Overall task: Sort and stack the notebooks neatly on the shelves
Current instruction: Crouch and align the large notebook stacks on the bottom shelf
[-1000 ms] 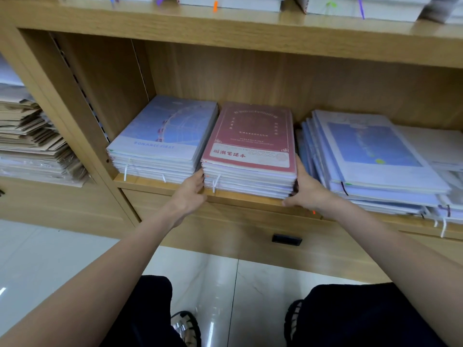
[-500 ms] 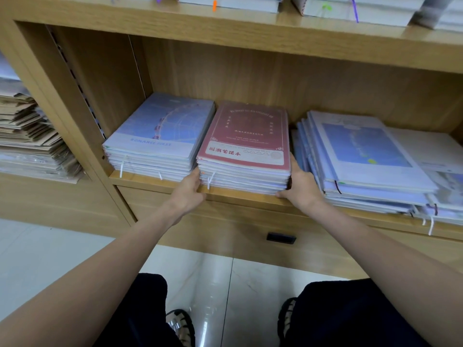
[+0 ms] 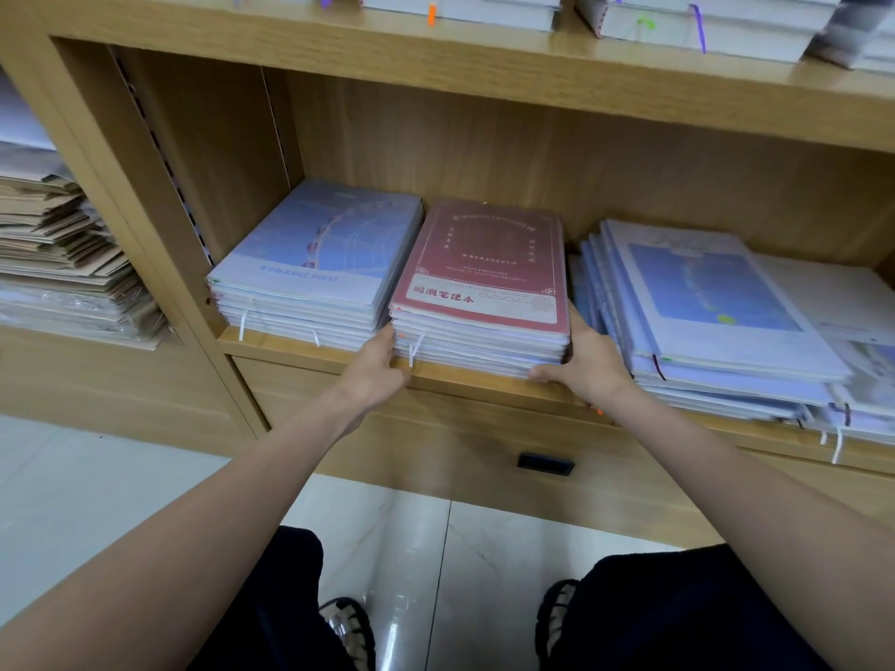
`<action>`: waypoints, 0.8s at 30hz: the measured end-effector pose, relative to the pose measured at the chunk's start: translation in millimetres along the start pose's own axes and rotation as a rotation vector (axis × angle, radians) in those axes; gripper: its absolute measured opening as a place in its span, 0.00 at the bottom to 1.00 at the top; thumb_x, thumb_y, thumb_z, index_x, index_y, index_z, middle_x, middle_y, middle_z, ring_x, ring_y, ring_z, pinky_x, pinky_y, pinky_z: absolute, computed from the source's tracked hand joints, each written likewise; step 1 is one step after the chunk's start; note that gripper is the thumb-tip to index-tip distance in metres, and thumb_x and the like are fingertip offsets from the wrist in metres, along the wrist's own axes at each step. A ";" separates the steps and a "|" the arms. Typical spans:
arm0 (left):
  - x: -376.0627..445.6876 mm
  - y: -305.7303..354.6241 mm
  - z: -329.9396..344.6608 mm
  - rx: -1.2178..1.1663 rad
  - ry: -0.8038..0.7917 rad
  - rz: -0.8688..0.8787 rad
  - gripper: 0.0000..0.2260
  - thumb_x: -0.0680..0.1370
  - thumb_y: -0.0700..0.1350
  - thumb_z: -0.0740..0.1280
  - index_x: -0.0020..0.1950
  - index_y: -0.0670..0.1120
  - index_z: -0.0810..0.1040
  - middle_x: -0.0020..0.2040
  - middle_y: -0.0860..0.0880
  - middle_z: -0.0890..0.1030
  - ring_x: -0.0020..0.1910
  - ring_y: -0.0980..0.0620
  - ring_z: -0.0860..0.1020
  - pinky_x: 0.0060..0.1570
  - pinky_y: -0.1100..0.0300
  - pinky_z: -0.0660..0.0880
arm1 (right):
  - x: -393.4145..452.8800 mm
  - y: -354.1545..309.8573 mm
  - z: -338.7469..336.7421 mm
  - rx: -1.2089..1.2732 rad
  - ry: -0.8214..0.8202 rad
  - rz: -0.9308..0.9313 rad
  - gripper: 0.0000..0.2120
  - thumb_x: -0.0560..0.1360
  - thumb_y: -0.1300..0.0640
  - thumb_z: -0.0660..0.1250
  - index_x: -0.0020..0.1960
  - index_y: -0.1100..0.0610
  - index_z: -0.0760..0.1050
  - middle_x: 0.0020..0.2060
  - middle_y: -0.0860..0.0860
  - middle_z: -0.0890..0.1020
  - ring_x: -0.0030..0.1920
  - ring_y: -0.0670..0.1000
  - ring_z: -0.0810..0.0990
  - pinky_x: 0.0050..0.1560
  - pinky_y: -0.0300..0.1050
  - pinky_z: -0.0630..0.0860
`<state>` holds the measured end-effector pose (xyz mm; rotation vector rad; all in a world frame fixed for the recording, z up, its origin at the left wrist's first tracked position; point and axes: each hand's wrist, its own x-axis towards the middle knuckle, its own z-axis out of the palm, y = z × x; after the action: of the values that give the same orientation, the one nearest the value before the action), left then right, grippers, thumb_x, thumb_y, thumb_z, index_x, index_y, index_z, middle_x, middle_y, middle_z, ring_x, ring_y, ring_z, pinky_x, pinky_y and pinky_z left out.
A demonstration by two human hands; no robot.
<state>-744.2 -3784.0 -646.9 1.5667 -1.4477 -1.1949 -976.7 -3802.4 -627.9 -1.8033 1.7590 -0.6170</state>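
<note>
The red-covered notebook stack sits on the wooden shelf, between the blue "ROMANCE FIRST" notebook stack just to its left and a slumped, fanned-out pile of blue notebooks to its right. The left hand presses against the red stack's near-left corner; its fingers reach into the gap between the two stacks and are hidden there, so how they lie cannot be told. The right hand cups the near-right corner, thumb along the bottom front edge, the other fingers hidden behind the stack's side. The red cover's lettering is upside down and too blurred to read fully. On the upper shelf, notebooks are cut off by the frame's top. A brown paper pile at far left is partly cropped.
</note>
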 end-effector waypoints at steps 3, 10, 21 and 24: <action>3.8 -2.7 0.6 -0.013 0.025 -0.008 0.30 0.74 0.25 0.58 0.73 0.46 0.62 0.58 0.53 0.68 0.63 0.56 0.65 0.58 0.65 0.62 | 0.7 0.8 2.9 0.020 0.024 -0.001 0.46 0.68 0.63 0.75 0.77 0.51 0.51 0.61 0.53 0.78 0.61 0.54 0.75 0.62 0.43 0.69; 8.5 -6.7 1.8 -0.046 0.052 -0.030 0.27 0.73 0.26 0.59 0.69 0.46 0.65 0.57 0.53 0.72 0.59 0.54 0.70 0.57 0.61 0.66 | 0.9 3.9 4.3 0.005 0.035 0.010 0.45 0.69 0.61 0.74 0.77 0.50 0.51 0.55 0.54 0.80 0.52 0.52 0.78 0.55 0.42 0.73; 6.2 -5.8 0.3 -0.082 0.025 -0.048 0.26 0.73 0.27 0.60 0.67 0.49 0.66 0.57 0.52 0.74 0.58 0.52 0.71 0.60 0.58 0.68 | -6.9 -8.2 3.0 0.111 0.058 0.109 0.43 0.68 0.64 0.74 0.75 0.53 0.55 0.64 0.54 0.75 0.64 0.56 0.73 0.66 0.50 0.69; 6.5 -5.1 -1.1 -0.116 0.029 -0.069 0.25 0.73 0.27 0.60 0.65 0.48 0.68 0.58 0.50 0.76 0.60 0.50 0.72 0.64 0.54 0.68 | -12.4 -13.0 10.7 0.207 0.059 0.197 0.36 0.68 0.66 0.74 0.72 0.56 0.62 0.62 0.54 0.76 0.63 0.55 0.73 0.64 0.47 0.68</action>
<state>-741.6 -3789.7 -652.3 1.5588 -1.2922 -1.2680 -960.4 -3789.4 -626.7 -1.4660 1.8120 -0.7474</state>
